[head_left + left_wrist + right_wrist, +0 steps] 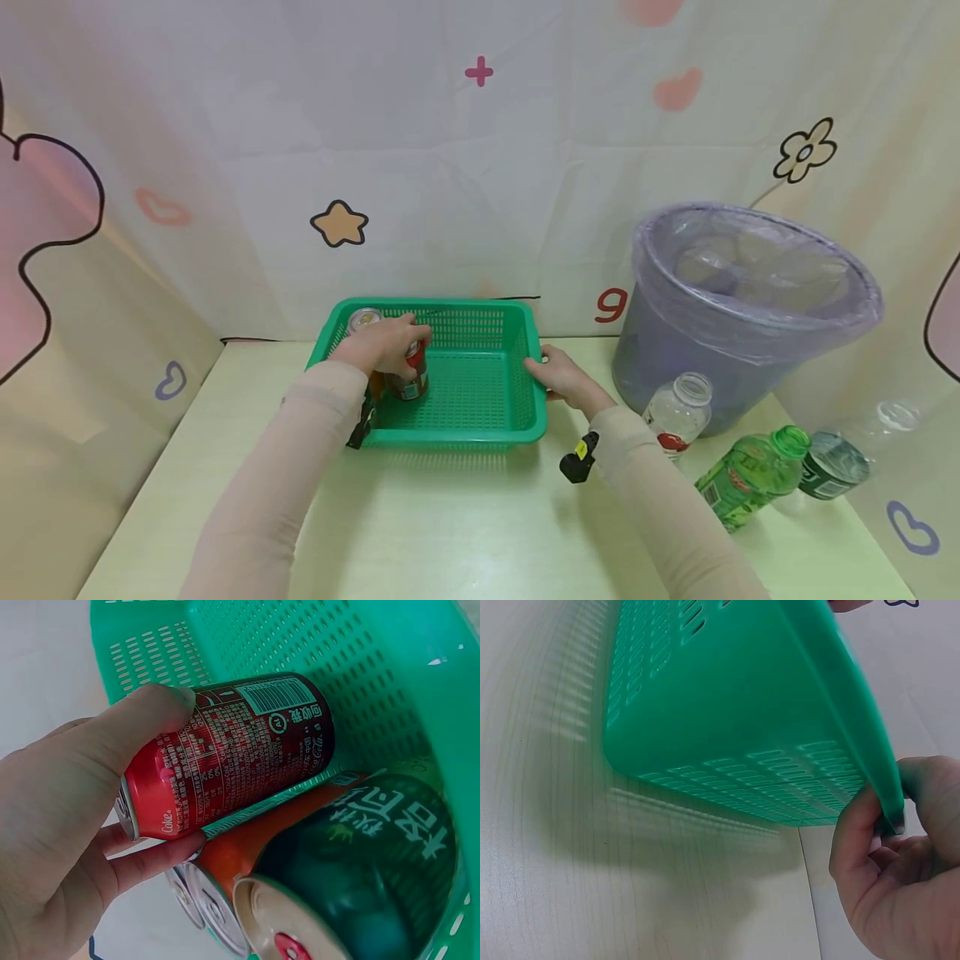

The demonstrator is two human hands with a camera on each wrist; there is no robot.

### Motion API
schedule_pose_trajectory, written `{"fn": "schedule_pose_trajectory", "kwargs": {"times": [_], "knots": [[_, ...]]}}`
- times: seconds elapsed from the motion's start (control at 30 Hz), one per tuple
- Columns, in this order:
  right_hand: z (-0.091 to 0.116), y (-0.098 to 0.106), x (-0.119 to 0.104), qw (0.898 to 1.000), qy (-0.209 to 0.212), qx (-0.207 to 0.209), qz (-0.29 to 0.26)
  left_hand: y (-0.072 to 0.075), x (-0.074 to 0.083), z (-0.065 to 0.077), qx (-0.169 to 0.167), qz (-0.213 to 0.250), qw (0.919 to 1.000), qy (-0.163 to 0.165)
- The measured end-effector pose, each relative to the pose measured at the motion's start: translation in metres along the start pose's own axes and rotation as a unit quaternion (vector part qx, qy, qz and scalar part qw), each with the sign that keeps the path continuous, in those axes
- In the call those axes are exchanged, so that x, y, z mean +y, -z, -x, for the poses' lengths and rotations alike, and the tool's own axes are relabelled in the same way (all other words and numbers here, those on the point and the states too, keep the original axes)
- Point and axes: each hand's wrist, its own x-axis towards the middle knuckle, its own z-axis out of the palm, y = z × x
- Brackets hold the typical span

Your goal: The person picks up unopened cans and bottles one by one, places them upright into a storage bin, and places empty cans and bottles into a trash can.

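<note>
The left hand [386, 343] is clamped on the red can [232, 761], thumb on one side and fingers on the other, near the top. This grip probably suits a can standing among neighbours: the hand enters from above. The right hand [567, 381], well apart from the left, pinches the right rim of the basket [465, 436] — likely to steady it.

The can is inside the basket, toward its left end. Its long axis is about upright: tab end up, at the hand; base toward the basket floor. Whether the base touches the floor cannot be told. The green can [364, 859] and orange can [262, 829] stand beside it, tops up.

The basket rests on the table [442, 533], long side across the person's front. To the right stand the bin [675, 342] — lined with a bag — and three bottles [753, 477].
</note>
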Motion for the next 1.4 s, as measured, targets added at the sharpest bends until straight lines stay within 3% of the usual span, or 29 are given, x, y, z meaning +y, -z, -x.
{"fn": "schedule_pose_trajectory", "kwargs": {"times": [0.4, 0.9, 1.23, 1.4], "knots": [[-0.001, 0.001, 0.001, 1.000, 0.004, -0.004, -0.004, -0.008, 0.002, -0.007, -0.017, 0.006, 0.9996, 0.020], [-0.002, 0.001, 0.002, 1.000, -0.003, -0.002, 0.003, -0.013, -0.001, -0.012, -0.004, -0.001, 0.9994, 0.035], [-0.004, 0.002, 0.003, 1.000, 0.000, -0.004, 0.000, -0.012, -0.004, -0.018, 0.010, -0.062, 0.9978, 0.023], [-0.004, 0.001, 0.003, 1.000, -0.001, -0.006, -0.004, -0.011, -0.004, -0.019, 0.013, -0.063, 0.9974, 0.031]]}}
